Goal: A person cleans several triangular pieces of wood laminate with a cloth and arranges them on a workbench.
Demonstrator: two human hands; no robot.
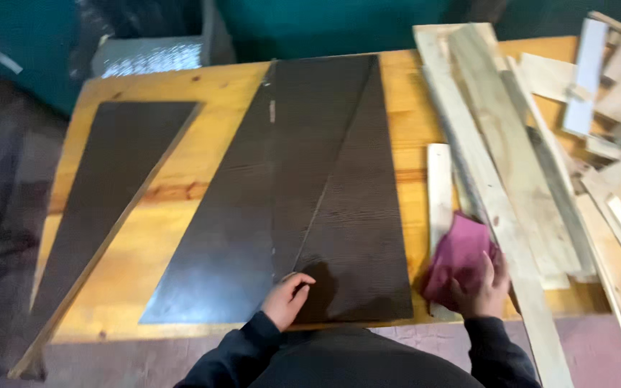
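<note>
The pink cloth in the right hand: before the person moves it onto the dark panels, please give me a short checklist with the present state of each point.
1. Pink cloth held by the right hand: ok, the fingers close on it.
2. Left hand steadies the dark triangular panels: ok, it rests on their near edge.
3. Panels lie flat on the wooden table: ok, as far as the view shows.
4. Path from cloth to panels: not ok, a pale wood strip lies between them.
5. Scrap wood pile apart from the panels: ok.
6. Panel surface clean: cannot tell, the picture is blurred.
</note>
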